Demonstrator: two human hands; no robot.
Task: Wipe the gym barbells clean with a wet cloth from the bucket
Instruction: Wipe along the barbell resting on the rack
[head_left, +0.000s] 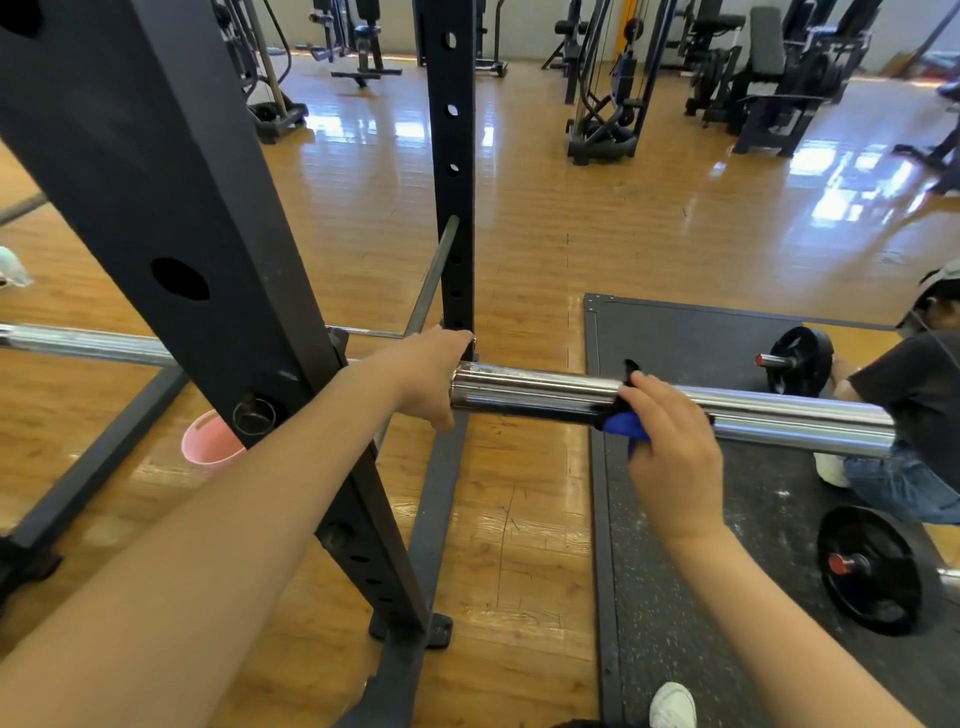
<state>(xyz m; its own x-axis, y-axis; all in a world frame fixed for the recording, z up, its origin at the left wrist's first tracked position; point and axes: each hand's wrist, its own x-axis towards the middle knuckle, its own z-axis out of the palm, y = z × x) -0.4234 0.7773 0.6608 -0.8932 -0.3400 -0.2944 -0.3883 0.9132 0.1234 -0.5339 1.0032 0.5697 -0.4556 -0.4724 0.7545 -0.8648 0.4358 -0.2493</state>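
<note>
Two hands, left (434, 376) gripping one barbell (545, 392), right (670, 441) pressing one cloth (626, 423)

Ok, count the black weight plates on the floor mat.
2: one plate at the mat's far right behind the chrome bar, one plate nearer, lower right. Others may be hidden.

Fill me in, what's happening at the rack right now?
A person is wiping a barbell's chrome sleeve as it sits in the squat rack. The left hand grips the sleeve's inner end by the collar, steadying it. The right hand holds a blue cloth wrapped round the middle of the sleeve. A pink bucket sits on the floor behind the rack post.
</note>
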